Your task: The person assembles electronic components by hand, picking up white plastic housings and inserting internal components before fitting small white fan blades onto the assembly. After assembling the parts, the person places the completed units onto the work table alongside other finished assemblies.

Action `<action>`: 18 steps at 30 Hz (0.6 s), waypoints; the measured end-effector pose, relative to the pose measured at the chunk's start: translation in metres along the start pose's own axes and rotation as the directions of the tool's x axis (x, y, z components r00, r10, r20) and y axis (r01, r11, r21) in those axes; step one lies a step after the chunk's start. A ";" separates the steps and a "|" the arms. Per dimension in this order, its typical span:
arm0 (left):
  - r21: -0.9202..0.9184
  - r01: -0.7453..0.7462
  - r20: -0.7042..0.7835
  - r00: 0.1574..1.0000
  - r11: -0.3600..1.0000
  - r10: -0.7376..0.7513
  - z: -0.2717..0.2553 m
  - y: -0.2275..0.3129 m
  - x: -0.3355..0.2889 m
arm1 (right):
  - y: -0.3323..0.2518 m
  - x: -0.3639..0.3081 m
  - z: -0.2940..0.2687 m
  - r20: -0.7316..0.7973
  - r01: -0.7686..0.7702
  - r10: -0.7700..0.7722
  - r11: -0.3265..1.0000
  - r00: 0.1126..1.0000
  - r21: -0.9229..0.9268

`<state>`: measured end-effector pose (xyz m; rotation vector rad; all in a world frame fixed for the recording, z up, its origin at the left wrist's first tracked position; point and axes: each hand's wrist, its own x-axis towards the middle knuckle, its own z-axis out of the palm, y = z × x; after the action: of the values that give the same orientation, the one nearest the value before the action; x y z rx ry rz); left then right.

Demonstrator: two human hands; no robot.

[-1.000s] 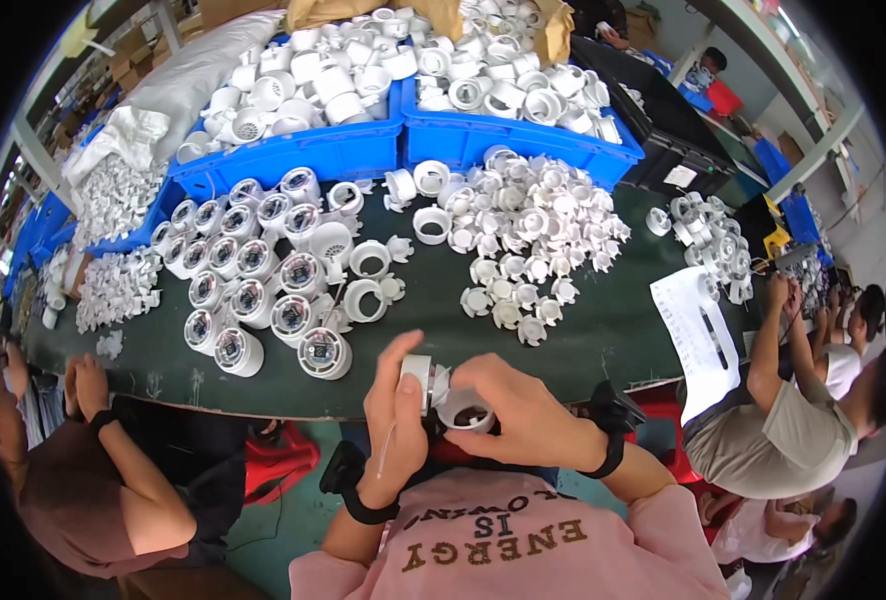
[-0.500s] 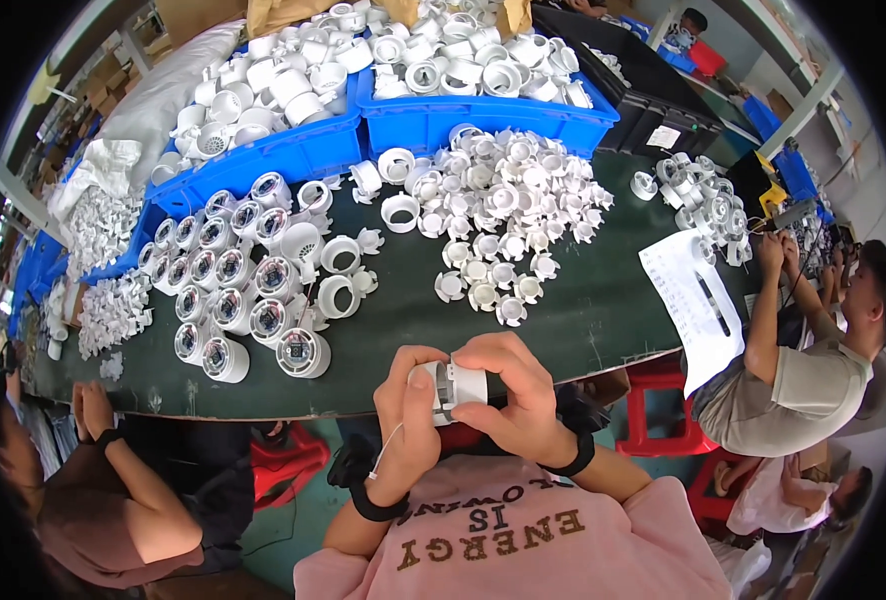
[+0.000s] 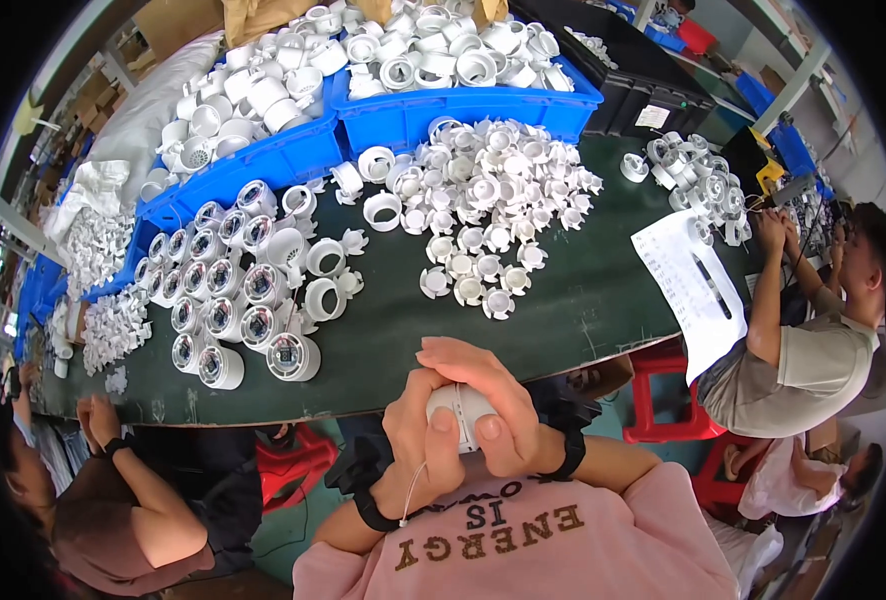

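Observation:
Close to my body, at the table's front edge, I clasp a white plastic housing (image 3: 460, 412) between both hands. A narrow seam runs across it, and my palms and fingers hide most of its sides. My left hand (image 3: 418, 432) wraps its left side, the thumb lying on the surface. My right hand (image 3: 508, 405) cups over the top and right side, its thumb near the seam. A thin white cord (image 3: 415, 490) hangs along my left wrist. Left of my hands stand rows of white round units with clear domed tops (image 3: 225, 318).
Small white clawed caps (image 3: 493, 190) lie heaped mid-table. Behind them stand blue bins (image 3: 463, 112) of white cups and a black crate (image 3: 633, 90). To the right lie a paper sheet with a pen (image 3: 685, 290) and more round parts (image 3: 698, 180). People sit on both sides.
The two white pieces, earlier apart with a gap showing, now meet at a narrow seam. My hands have closed around them and moved slightly lower, with my right fingers folded over the top.

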<state>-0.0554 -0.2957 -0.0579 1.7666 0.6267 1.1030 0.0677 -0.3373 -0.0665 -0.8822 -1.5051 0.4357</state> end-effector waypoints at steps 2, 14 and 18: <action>0.012 -0.007 0.010 1.000 1.000 0.007 0.002 0.000 -0.002 | 0.002 -0.007 0.001 0.016 -0.075 0.074 0.989 0.997 0.127; -0.205 0.430 0.004 0.899 0.879 -0.439 -0.023 -0.021 0.045 | 0.010 0.005 -0.008 0.080 -0.486 0.489 0.872 0.868 -0.056; 0.283 0.082 0.457 0.865 0.956 -0.209 -0.021 0.006 0.044 | 0.032 -0.016 0.006 -0.127 -0.435 0.599 0.695 0.790 0.573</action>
<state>-0.0535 -0.2548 -0.0311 2.0770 0.5949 0.4527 0.0697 -0.3273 -0.1011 -0.8813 -0.7506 1.0316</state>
